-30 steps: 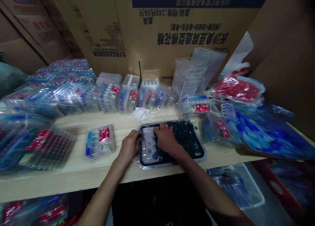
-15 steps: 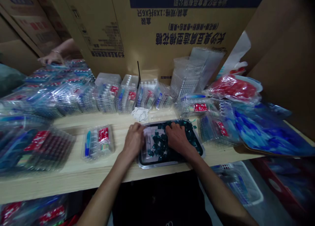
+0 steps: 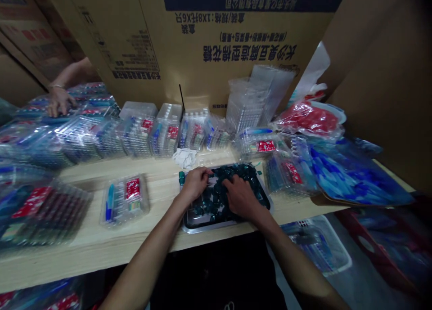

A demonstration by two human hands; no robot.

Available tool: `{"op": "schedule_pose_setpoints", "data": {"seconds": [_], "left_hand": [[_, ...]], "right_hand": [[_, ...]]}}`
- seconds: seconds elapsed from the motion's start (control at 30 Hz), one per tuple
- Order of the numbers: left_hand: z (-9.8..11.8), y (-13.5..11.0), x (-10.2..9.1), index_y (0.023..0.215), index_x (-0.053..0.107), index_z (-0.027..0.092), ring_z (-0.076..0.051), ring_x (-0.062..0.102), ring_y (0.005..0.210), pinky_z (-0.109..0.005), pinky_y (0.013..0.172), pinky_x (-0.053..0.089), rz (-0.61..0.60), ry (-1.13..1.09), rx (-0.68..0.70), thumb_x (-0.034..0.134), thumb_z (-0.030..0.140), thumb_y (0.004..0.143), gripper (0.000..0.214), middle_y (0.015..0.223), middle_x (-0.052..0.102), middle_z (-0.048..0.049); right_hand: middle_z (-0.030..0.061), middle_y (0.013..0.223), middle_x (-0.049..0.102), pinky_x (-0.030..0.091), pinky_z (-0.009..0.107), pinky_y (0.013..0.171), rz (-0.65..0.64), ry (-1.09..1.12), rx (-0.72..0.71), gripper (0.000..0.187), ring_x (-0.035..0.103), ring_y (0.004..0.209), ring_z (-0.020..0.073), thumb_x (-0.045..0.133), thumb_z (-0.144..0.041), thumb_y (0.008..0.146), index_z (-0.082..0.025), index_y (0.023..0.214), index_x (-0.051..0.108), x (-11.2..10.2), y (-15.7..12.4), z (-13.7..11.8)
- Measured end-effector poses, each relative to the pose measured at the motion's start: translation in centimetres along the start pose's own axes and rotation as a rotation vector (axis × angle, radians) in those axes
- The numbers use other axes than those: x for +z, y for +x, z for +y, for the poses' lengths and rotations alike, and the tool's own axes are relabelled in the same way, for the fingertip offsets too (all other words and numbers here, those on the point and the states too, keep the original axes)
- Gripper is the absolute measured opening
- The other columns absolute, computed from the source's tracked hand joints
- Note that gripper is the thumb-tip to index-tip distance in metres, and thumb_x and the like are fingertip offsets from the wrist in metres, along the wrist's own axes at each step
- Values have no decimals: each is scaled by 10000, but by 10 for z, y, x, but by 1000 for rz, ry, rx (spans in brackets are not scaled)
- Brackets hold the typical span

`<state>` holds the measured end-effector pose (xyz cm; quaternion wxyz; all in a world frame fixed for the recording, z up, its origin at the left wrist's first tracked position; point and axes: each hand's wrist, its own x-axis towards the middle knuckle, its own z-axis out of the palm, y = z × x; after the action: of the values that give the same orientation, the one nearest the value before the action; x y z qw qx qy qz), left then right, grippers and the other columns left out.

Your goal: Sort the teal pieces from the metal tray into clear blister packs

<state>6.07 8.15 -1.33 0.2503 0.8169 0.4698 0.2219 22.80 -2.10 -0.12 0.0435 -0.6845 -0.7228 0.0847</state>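
Note:
A shallow tray (image 3: 199,229) with a clear rim stands in front of me, with many small, shiny dark green pieces (image 3: 219,197) spread over it. My left hand (image 3: 196,182) is above the tray's far left part, its fingers curled and closed; what lies between the fingertips is hidden. Over the middle of the heap, my right hand (image 3: 242,197) touches the pieces, fingers bent and somewhat apart. One green piece (image 3: 182,178) sits by itself at the tray's left edge, beside my left wrist.
Left of the tray is a clear pack (image 3: 125,199) with a blue pen-like item and a red packet. Stacked similar packs (image 3: 165,132) line the back before a large carton (image 3: 189,40). At right lie blue items (image 3: 351,170) and a red bag (image 3: 308,116). Another person's hand (image 3: 60,101) reaches in far left.
My left hand has moved from the tray's left edge inward over it. Green pieces now cover more of the tray's left side. The other person's hand has lowered onto the packs.

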Motion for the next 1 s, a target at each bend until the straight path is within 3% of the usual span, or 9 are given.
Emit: {"op": "schedule_pose_setpoints", "data": {"seconds": [0.13,0.23,0.33,0.47,0.6,0.77,1.0], "left_hand": [[5,-4,0,934,742,176,-212,667,881,-321,835,497,53,59,46,451,59,834,329,948,713,-83],[16,-9,5,990,738,182,-214,664,865,-319,813,496,-26,-6,88,512,110,834,285,962,719,-83],[28,-14,14,1099,714,183,-192,646,779,-295,732,486,-117,-234,113,584,165,807,320,943,726,-63],[37,-15,24,1046,721,167,-154,616,673,-256,660,466,-55,-653,-58,638,278,796,285,757,708,-18],[40,-15,24,1063,710,154,-128,621,619,-234,636,484,7,-1007,-268,733,346,718,396,704,695,3],[39,-21,16,992,743,148,-132,647,678,-236,674,500,55,-1067,-398,805,371,634,427,832,750,-41],[32,-26,7,937,751,166,-164,631,653,-237,608,451,96,-640,-259,697,319,653,326,713,722,-8]], "right_hand": [[137,1056,566,392,348,816,71,117,68,231,551,931,246,446,-78,874,-146,1052,576,11,6,-1],[104,1013,572,416,321,825,234,340,87,153,552,935,221,474,-121,870,-163,979,573,16,11,8],[71,948,591,433,317,815,361,560,64,99,560,908,206,498,-148,834,-189,894,565,15,15,17],[1,766,606,439,274,676,342,940,101,67,569,708,160,504,-249,840,-201,858,547,16,23,18],[-6,779,615,459,259,648,316,1188,91,84,592,702,149,510,-269,820,-205,871,529,22,32,11],[7,809,632,468,282,713,326,998,31,87,599,744,159,501,-195,814,-210,897,525,20,34,4],[19,812,643,429,255,702,296,682,-1,133,616,766,168,495,-98,791,-209,859,523,5,24,-16]]}}
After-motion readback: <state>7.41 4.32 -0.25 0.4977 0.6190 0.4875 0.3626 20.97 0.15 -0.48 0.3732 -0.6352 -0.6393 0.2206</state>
